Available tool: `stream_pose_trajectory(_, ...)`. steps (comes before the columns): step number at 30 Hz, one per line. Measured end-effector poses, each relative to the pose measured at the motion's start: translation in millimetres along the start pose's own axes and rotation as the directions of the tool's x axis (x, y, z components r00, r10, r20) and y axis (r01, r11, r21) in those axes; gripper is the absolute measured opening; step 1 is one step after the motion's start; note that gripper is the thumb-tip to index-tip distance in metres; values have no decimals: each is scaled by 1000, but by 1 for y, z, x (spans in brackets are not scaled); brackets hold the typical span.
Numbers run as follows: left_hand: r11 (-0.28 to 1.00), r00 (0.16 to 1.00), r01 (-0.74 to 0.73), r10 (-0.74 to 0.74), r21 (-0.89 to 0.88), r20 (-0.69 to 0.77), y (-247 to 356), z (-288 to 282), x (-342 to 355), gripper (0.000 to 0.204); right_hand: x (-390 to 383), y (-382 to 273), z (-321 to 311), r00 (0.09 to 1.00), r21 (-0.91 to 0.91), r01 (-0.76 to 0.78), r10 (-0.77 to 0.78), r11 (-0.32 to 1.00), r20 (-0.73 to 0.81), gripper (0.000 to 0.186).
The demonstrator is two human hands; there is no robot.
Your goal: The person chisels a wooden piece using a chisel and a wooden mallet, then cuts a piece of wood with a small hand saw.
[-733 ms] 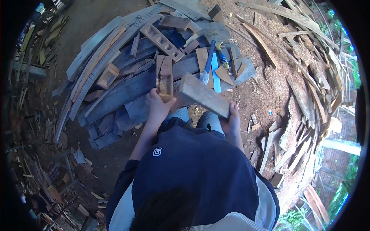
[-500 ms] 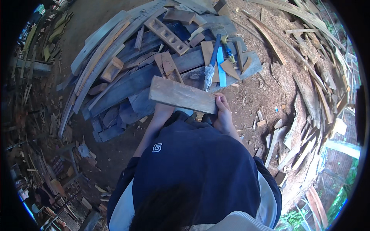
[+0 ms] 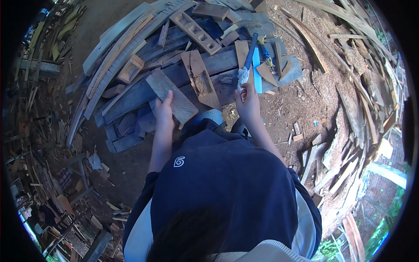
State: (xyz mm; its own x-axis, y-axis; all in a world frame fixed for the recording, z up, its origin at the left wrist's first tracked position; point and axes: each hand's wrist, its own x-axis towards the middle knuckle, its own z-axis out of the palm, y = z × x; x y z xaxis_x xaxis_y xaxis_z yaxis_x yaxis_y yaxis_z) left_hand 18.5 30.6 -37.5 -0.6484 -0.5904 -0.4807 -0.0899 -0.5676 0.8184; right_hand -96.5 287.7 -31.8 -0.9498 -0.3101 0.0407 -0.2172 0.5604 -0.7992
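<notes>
My left hand (image 3: 165,109) grips a greyish-brown wooden block (image 3: 178,104) over the plank pile. At right, my right hand (image 3: 248,105) has curled its fingers at the plastic-wrapped lower end of a long blue tool (image 3: 250,52). Between my hands lies a split, hollowed wooden piece (image 3: 198,76) on the dark planks. Beside the blue tool are a flat light-blue strip (image 3: 257,78) and a yellow-and-blue handled tool (image 3: 266,56).
Curved boards (image 3: 113,56) line the pile's left side, near a block with square holes (image 3: 194,32) and a small hollowed block (image 3: 131,69). Wood strips (image 3: 307,43) and shavings cover the ground at right; scrap wood heaps (image 3: 61,183) stand at far left.
The block in my hands has swung leftward and now sits in my left hand alone. My right hand has let go of it and moved up to the blue tool.
</notes>
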Motion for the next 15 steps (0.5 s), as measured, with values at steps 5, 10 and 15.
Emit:
stream_pose_trajectory(5,817,968,-171,243,551,-61,23,-38,46,52,13,23,13,991,-235,-89,61,968,-121,61)
stream_pose_trajectory(10,294,853,-271,514,916,87,33,-52,67,60,28,13,-2,917,15,-395,393,919,63,58)
stream_pose_trajectory(15,127,852,-70,524,989,-7,26,-23,38,61,33,30,4,961,-223,-271,252,937,-110,48)
